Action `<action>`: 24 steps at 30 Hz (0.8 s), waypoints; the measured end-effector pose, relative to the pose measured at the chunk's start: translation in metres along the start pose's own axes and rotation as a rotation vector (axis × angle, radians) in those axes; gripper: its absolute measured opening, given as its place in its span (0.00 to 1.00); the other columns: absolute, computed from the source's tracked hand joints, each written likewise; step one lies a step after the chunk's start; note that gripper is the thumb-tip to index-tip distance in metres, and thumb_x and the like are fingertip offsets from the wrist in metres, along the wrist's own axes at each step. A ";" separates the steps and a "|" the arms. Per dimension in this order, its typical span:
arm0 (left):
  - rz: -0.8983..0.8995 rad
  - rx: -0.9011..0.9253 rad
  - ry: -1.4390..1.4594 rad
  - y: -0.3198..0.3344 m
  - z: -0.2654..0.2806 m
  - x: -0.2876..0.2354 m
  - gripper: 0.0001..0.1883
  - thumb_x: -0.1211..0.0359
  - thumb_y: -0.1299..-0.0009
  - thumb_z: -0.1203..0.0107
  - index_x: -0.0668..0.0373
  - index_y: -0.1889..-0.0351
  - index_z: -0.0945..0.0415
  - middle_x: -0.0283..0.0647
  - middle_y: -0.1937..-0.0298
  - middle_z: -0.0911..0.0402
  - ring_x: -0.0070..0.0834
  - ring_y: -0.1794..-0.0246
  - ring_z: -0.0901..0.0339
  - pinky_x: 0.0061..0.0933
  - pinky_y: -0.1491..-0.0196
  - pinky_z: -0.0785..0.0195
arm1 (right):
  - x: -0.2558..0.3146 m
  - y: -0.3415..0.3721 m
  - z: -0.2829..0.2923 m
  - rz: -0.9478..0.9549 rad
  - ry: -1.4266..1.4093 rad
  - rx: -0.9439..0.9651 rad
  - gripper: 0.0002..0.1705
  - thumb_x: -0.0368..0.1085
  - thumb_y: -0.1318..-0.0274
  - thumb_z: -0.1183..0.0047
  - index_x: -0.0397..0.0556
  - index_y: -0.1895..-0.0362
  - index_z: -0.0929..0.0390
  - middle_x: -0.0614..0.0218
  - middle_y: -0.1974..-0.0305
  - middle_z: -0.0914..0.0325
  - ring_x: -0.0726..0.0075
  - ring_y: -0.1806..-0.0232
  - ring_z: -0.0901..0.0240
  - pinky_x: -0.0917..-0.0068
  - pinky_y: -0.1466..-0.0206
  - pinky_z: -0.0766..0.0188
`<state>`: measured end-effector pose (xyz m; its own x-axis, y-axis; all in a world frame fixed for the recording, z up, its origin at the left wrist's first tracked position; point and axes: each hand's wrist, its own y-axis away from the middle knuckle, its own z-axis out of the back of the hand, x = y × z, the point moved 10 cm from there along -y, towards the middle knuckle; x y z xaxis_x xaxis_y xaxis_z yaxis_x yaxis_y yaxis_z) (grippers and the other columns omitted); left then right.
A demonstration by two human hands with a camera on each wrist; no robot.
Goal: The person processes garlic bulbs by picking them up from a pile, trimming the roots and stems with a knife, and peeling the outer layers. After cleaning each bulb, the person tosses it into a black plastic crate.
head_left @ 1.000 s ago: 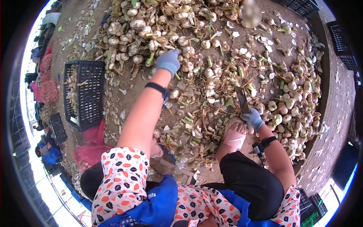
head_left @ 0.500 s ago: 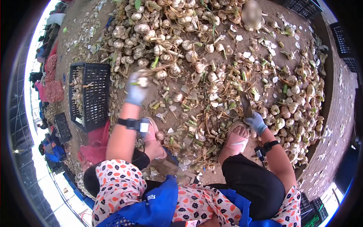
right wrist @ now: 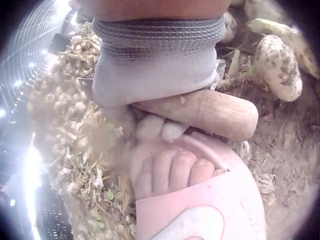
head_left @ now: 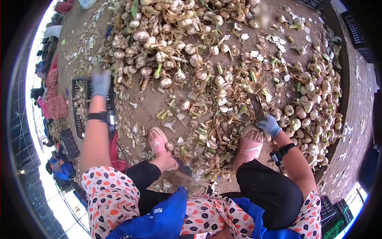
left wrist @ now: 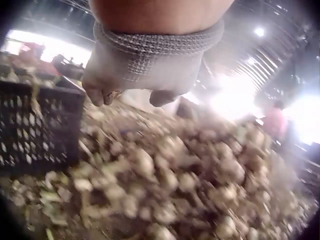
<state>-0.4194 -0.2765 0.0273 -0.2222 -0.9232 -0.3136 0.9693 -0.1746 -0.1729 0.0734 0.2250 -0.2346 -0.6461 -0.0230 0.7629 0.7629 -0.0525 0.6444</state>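
The gloved left hand (head_left: 101, 83), blurred, is over the black crate (head_left: 78, 126) on the left. In the left wrist view the hand (left wrist: 145, 67) has bent fingertips, with the crate (left wrist: 40, 125) beside it; a small tan bit shows at the fingers, but what they hold is unclear. The gloved right hand (head_left: 270, 126) grips a knife (head_left: 257, 107) above the pink sandal on the right-side foot, blade pointing away from the body. In the right wrist view the fingers of the hand (right wrist: 155, 75) curl round its wooden handle (right wrist: 215, 112).
A large garlic heap (head_left: 159, 44) lies ahead, and another pile of bulbs (head_left: 312, 109) lies at the right beside a board edge. Cut stems and husks litter the ground between the feet. Red net material (head_left: 115, 153) is near the crate; a person in blue (head_left: 63, 169) is far left.
The left hand moved from the garlic heap, carrying a stemmed bulb, leftward to the crate. The right hand and knife have stayed almost in place.
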 end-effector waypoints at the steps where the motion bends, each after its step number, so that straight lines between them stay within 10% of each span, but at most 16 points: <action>1: -0.083 0.046 0.174 0.025 -0.041 -0.063 0.28 0.68 0.42 0.46 0.65 0.42 0.33 0.51 0.40 0.31 0.42 0.39 0.35 0.32 0.35 0.45 | -0.003 -0.001 0.000 -0.013 0.028 0.004 0.15 0.29 0.54 0.41 0.42 0.58 0.26 0.73 0.69 0.24 0.78 0.68 0.34 0.76 0.61 0.32; 6: -0.705 0.507 0.065 0.128 -0.159 -0.313 0.27 0.72 0.41 0.47 0.50 0.40 0.33 0.42 0.39 0.31 0.39 0.37 0.36 0.34 0.32 0.46 | -0.019 -0.006 0.001 -0.012 -0.004 -0.014 0.15 0.31 0.54 0.40 0.41 0.60 0.25 0.74 0.72 0.25 0.79 0.71 0.34 0.76 0.64 0.32; 11: -0.484 0.851 -0.096 0.181 -0.272 -0.369 0.28 0.54 0.32 0.56 0.41 0.32 0.44 0.35 0.27 0.49 0.39 0.28 0.52 0.44 0.28 0.63 | -0.018 -0.008 0.000 -0.002 0.032 -0.016 0.14 0.30 0.54 0.40 0.41 0.61 0.25 0.74 0.72 0.25 0.80 0.71 0.34 0.76 0.65 0.32; 15: -0.714 0.928 -0.399 0.247 -0.293 -0.372 0.36 0.41 0.31 0.68 0.45 0.28 0.55 0.39 0.24 0.62 0.40 0.25 0.66 0.43 0.27 0.77 | -0.009 -0.001 0.001 -0.041 0.016 -0.009 0.14 0.28 0.54 0.42 0.42 0.60 0.25 0.74 0.70 0.25 0.79 0.70 0.33 0.77 0.64 0.31; 19: -0.902 0.909 -0.327 0.265 -0.263 -0.339 0.31 0.47 0.29 0.61 0.47 0.30 0.47 0.41 0.27 0.50 0.39 0.27 0.53 0.41 0.27 0.64 | -0.030 -0.007 0.001 -0.066 -0.088 0.004 0.14 0.28 0.54 0.42 0.42 0.59 0.26 0.74 0.70 0.25 0.79 0.69 0.32 0.77 0.64 0.31; 21: -0.356 1.225 0.286 0.245 -0.251 -0.310 0.23 0.58 0.30 0.53 0.48 0.37 0.34 0.40 0.34 0.35 0.36 0.35 0.37 0.39 0.32 0.47 | -0.029 -0.006 -0.002 -0.106 -0.074 0.031 0.14 0.28 0.54 0.42 0.42 0.59 0.26 0.73 0.69 0.25 0.79 0.69 0.32 0.76 0.64 0.30; 24: -0.198 0.606 0.438 0.147 -0.205 -0.265 0.16 0.62 0.33 0.46 0.47 0.47 0.27 0.39 0.45 0.24 0.35 0.44 0.27 0.35 0.40 0.35 | -0.023 -0.003 -0.002 -0.107 -0.106 0.027 0.14 0.28 0.54 0.42 0.42 0.60 0.26 0.73 0.70 0.25 0.79 0.70 0.31 0.76 0.64 0.30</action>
<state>-0.2393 0.0128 -0.1063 -0.2963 -0.6576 -0.6927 0.7672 -0.5958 0.2374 0.0862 0.2235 -0.2544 -0.7188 0.0870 0.6897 0.6907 -0.0225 0.7228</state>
